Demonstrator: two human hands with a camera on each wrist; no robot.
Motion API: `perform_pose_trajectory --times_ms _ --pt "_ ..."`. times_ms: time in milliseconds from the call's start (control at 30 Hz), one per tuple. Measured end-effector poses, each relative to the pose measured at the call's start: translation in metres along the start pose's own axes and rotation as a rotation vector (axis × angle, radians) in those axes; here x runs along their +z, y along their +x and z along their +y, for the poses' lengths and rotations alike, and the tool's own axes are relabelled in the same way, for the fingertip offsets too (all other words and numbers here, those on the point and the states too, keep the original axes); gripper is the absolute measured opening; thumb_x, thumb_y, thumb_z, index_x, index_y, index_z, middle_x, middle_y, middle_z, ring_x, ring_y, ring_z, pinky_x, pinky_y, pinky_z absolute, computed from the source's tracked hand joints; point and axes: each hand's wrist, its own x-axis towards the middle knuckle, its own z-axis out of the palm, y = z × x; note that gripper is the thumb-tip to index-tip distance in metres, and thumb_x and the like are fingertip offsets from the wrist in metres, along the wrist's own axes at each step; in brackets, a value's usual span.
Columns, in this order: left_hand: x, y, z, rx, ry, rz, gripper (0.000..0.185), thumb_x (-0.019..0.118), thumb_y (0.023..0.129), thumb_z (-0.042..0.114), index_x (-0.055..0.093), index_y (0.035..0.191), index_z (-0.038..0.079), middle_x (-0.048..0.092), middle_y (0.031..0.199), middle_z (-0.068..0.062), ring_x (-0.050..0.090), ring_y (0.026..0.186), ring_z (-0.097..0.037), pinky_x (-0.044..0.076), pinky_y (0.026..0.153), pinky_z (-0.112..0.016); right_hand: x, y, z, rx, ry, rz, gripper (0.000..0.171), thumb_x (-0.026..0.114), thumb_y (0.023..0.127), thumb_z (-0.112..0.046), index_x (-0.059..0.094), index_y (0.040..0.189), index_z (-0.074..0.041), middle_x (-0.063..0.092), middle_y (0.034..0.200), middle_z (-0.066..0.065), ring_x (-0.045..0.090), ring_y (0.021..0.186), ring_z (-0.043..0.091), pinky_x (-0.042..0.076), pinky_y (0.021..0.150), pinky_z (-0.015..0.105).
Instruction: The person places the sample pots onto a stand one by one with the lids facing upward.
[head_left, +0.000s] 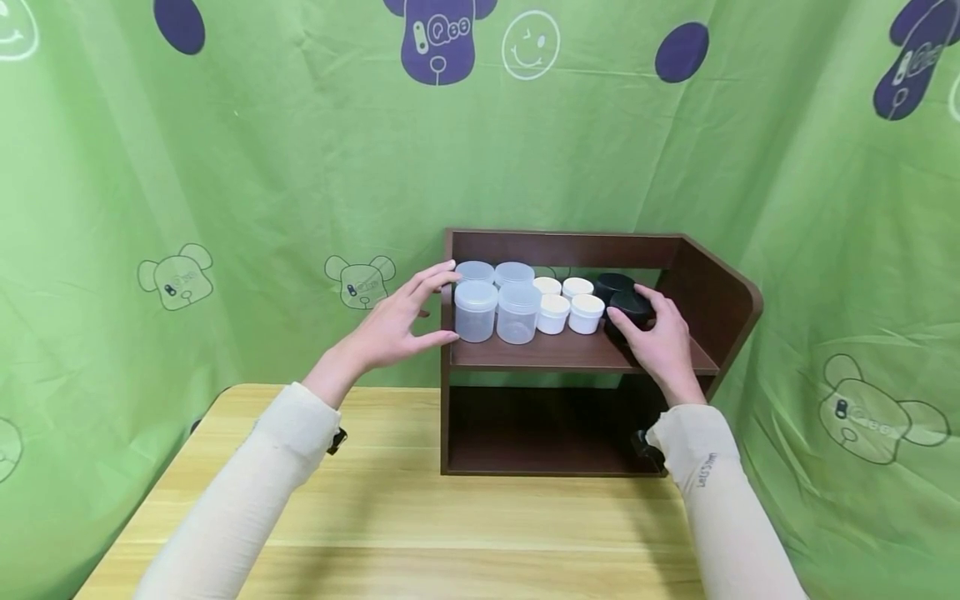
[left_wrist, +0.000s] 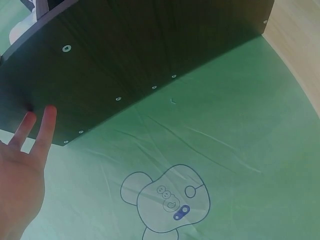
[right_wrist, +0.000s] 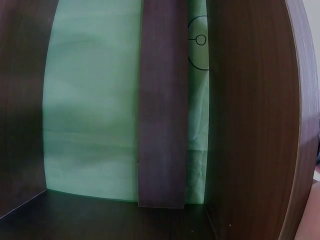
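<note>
On the top shelf of a dark brown rack, several translucent jars stand at the left. Beside them are several small white jars. Two black jars are at the right, one behind the other. My right hand holds the front black jar between thumb and fingers, hiding part of it. At the rack's left end my left hand spreads its fingers and thumb by the side panel, close to the translucent jars. Only a sliver of the right hand shows in the right wrist view.
The rack stands on a light wooden table. Below the jars is a lower compartment with a back rail. A tall right side panel rises beside the right hand. Green patterned cloth hangs behind and on both sides.
</note>
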Motion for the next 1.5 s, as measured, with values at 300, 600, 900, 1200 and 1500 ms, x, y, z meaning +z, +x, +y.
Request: perform_pose_trajectory --times_ms 300,600,900,1200,1500 --pt "-0.0005 0.0002 0.0009 -0.006 0.005 -0.004 0.077 0.072 0.095 0.046 0.029 0.158 0.035 0.014 0.172 0.020 0.071 0.102 -0.021 0.061 0.080 -0.038 -0.0007 0.0001 -0.0010 0.005 -0.011 -0.010 0.080 0.064 0.098 -0.056 0.038 0.160 -0.013 0.042 0.157 0.026 0.042 0.138 0.047 0.040 0.113 0.067" --pt "-0.0010 0.0000 0.0019 -0.002 0.006 -0.001 0.077 0.073 0.095 0.045 0.030 0.158 0.033 0.015 0.172 0.019 0.070 0.102 -0.021 0.061 0.079 -0.037 -0.0009 0.0004 -0.0009 0.009 -0.017 -0.015 0.081 0.064 0.098 -0.056 0.037 0.160 -0.013 0.042 0.157 0.027 0.041 0.140 0.048 0.037 0.115 0.068" --pt "-0.0005 0.0006 0.0010 -0.002 0.008 -0.004 0.077 0.073 0.095 0.045 0.029 0.158 0.033 0.015 0.172 0.019 0.071 0.103 -0.022 0.062 0.081 -0.040 -0.0015 0.0002 -0.0009 0.005 -0.024 -0.021 0.082 0.064 0.097 -0.056 0.036 0.161 -0.012 0.041 0.157 0.028 0.040 0.140 0.048 0.037 0.115 0.068" --pt "-0.0007 -0.0009 0.0015 -0.013 0.008 0.003 0.077 0.073 0.095 0.044 0.029 0.158 0.033 0.015 0.172 0.018 0.071 0.103 -0.023 0.062 0.082 -0.041 -0.0006 -0.0003 -0.0040 0.005 -0.028 -0.024 0.085 0.065 0.096 -0.057 0.034 0.162 -0.014 0.042 0.153 0.028 0.042 0.136 0.046 0.039 0.113 0.067" --pt "0.0078 -0.0017 0.0073 -0.025 0.003 0.047 0.080 0.072 0.096 0.041 0.026 0.160 0.031 0.015 0.174 0.012 0.068 0.108 -0.024 0.062 0.086 -0.042 -0.0006 -0.0078 -0.0048 -0.036 0.000 0.096 0.085 0.069 0.096 -0.050 0.029 0.164 -0.017 0.041 0.152 0.024 0.046 0.133 0.040 0.042 0.114 0.061"
